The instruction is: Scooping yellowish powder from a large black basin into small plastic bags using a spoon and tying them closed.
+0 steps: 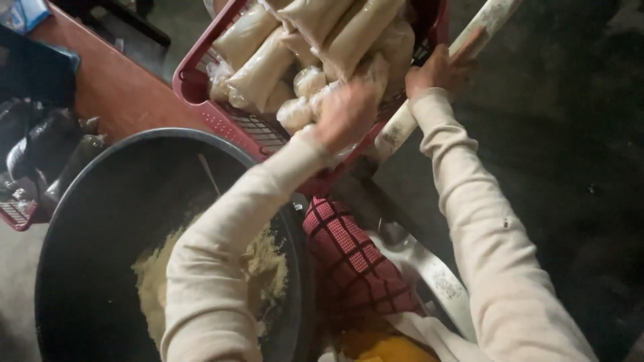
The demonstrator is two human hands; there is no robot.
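A red plastic basket (201, 100) at the top centre holds several clear bags of pale dough-like filling (258, 67). My left hand (349, 110) reaches into the basket's near edge, blurred, touching the small knotted bags (305, 84). My right hand (439, 70) is shut on a long whitish pole (402, 124) that runs diagonally beside the basket's right side. Both arms wear cream long sleeves.
A big black round tub (100, 221) with yellowish crumbly meal (151, 275) sits lower left. A red checked cloth (349, 261) and a metal piece (436, 275) lie beside it. A reddish wooden surface (114, 87) stands at the left, dark floor at the right.
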